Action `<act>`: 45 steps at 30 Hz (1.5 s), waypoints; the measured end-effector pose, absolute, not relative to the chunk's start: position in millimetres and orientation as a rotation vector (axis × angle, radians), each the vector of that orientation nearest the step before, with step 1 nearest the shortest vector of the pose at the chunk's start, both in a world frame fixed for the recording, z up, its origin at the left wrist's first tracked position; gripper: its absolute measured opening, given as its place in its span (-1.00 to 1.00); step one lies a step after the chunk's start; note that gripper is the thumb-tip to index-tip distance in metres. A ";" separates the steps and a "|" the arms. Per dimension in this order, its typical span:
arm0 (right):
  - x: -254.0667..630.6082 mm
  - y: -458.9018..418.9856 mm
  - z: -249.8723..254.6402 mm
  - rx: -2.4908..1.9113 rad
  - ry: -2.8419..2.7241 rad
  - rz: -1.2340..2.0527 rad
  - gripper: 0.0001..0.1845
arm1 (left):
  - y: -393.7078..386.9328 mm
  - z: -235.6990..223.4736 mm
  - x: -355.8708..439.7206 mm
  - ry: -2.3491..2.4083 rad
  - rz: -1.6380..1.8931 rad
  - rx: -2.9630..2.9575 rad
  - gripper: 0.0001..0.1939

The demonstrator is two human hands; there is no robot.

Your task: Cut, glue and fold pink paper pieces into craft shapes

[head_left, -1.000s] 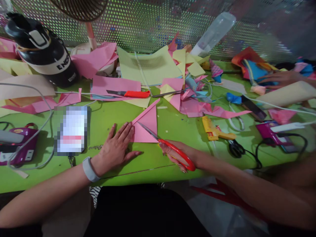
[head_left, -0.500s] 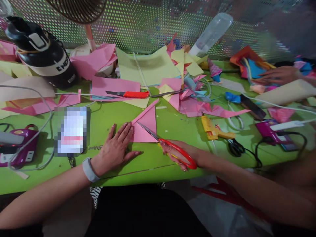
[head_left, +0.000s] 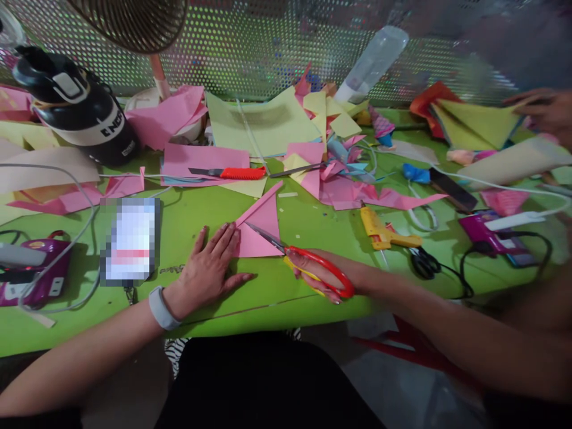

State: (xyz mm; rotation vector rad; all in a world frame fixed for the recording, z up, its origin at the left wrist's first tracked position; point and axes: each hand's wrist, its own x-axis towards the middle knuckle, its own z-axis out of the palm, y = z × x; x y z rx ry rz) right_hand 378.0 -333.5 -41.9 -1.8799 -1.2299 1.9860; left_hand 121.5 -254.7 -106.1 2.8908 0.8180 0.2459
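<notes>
A pink folded paper triangle (head_left: 261,229) lies on the green table (head_left: 277,286) in front of me. My left hand (head_left: 210,268) lies flat with fingers spread, its fingertips pressing the triangle's left edge. My right hand (head_left: 330,277) grips the red-handled scissors (head_left: 308,262). The scissors' blades reach across the triangle's lower right part.
A black bottle (head_left: 75,107) lies at the back left beside a fan's base. Pink and yellow paper scraps, a red-handled knife (head_left: 232,173), a yellow glue gun (head_left: 384,232), black scissors (head_left: 422,262) and purple devices with cables crowd the table. Another person's hand (head_left: 545,110) holds yellow paper at the far right.
My hands, the scissors and the triangle have stayed in place. The other person's hand at the far right has lifted a yellow folded sheet.
</notes>
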 end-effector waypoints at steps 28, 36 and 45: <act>411.5 -201.2 -67.7 -2.043 -2.143 0.065 -0.57 | -231.3 -74.3 91.1 0.480 -0.091 3.028 -0.25; 397.3 -287.7 -61.6 -1.205 -2.544 0.330 -0.34 | -228.1 -66.9 97.6 0.487 0.094 2.981 -0.34; 380.2 -304.4 -95.2 -1.156 -2.643 0.016 -0.71 | -216.7 -69.2 101.9 0.382 0.198 3.078 -0.50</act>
